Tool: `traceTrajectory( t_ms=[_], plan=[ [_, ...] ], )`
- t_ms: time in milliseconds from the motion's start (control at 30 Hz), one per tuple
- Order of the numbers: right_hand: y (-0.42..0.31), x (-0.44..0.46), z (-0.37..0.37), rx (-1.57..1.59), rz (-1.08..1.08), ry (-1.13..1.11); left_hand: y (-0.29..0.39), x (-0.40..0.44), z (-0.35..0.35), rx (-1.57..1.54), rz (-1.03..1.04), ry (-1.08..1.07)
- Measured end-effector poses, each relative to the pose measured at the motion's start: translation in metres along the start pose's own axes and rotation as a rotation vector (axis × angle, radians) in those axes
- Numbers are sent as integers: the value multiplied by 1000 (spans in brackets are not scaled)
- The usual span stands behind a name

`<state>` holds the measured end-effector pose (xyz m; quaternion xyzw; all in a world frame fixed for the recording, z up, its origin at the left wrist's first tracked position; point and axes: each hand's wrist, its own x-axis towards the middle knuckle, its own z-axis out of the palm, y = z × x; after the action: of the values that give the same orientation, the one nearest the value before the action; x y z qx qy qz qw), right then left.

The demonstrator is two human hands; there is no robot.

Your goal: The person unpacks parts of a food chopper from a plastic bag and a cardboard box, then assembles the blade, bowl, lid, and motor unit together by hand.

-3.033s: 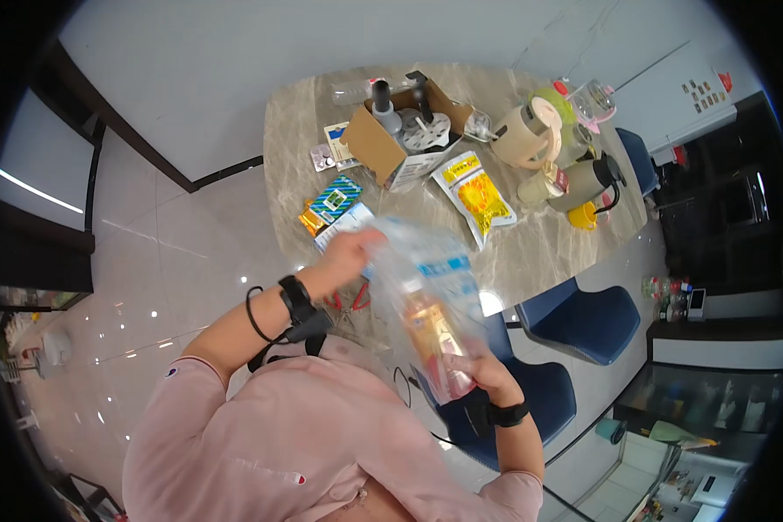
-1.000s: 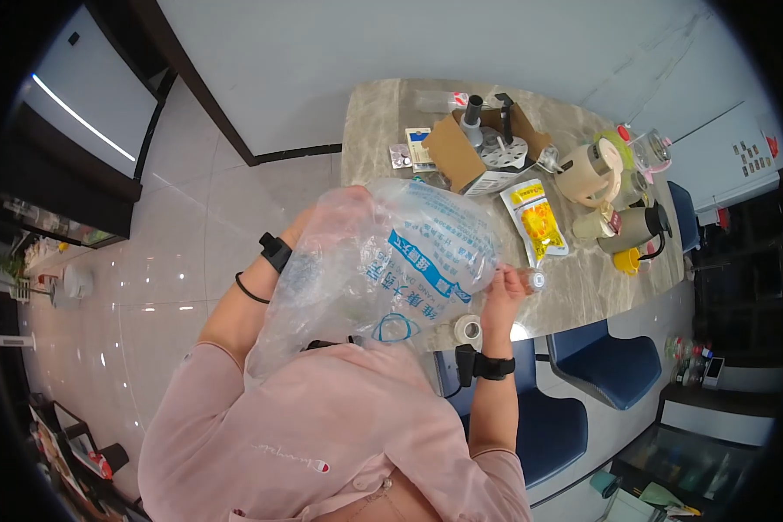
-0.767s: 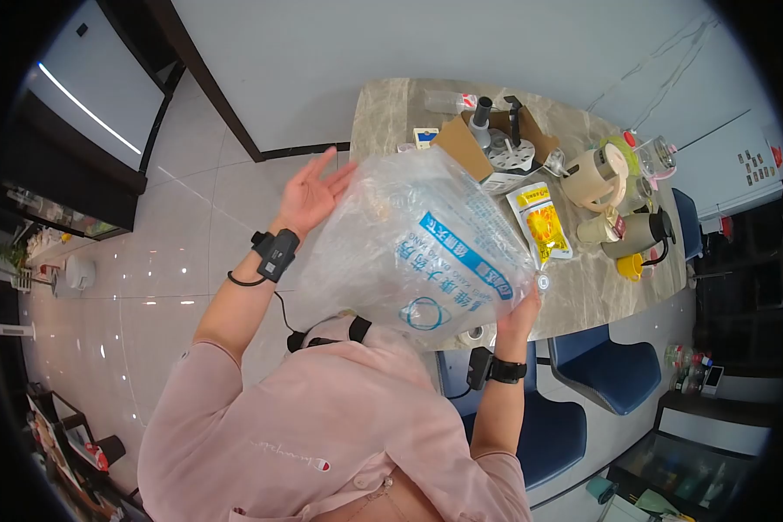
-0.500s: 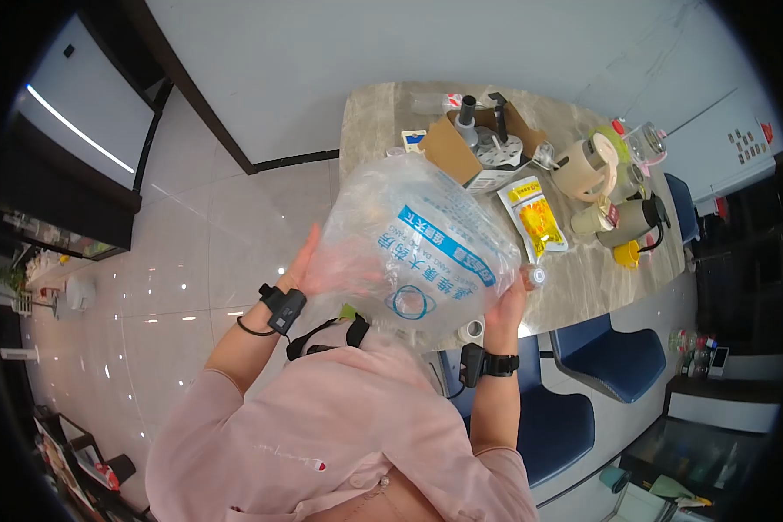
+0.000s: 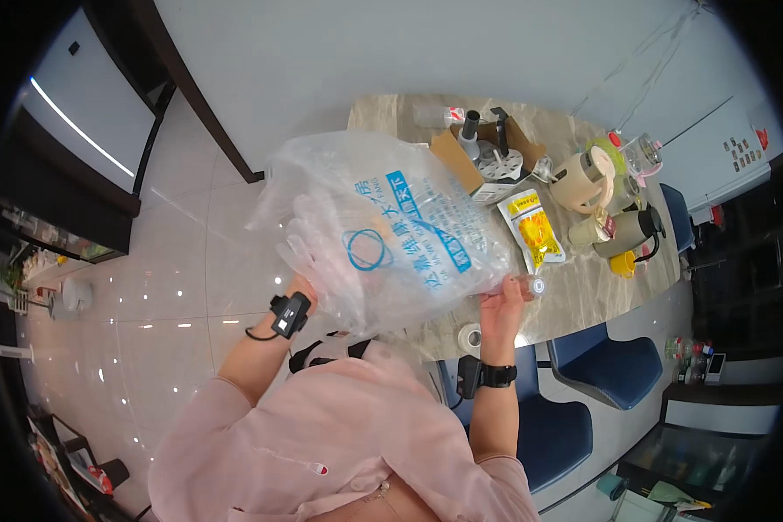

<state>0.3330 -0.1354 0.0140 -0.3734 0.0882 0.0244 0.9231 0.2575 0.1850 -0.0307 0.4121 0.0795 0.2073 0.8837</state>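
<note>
Head view: a printed plastic bag (image 5: 418, 230) hangs over the table (image 5: 596, 291), hiding its near-left part; the left hand (image 5: 308, 252) spreads loose behind or inside the film, the right hand (image 5: 500, 304) pinches its edge beside a capped bottle (image 5: 538, 285); beyond stand a yellow pouch (image 5: 536, 230) and open carton (image 5: 455, 162).

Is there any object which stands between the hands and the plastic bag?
Nothing visible does. The left hand is directly against the plastic bag, which covers part of it, and the right hand is at the bag's opposite edge. A bottle cap shows beside the right hand, away from the bag.
</note>
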Motion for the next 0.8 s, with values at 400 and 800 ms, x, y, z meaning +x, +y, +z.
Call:
traceTrajectory(
  t_ms=[400, 800],
  plan=[
    [-11, -29, -53, -196, 240, -161, 28, 3, -10, -250, -646, -372],
    [-9, -44, -27, -1363, -601, -246, -8, 12, 35, -137, -797, -123]
  ],
)
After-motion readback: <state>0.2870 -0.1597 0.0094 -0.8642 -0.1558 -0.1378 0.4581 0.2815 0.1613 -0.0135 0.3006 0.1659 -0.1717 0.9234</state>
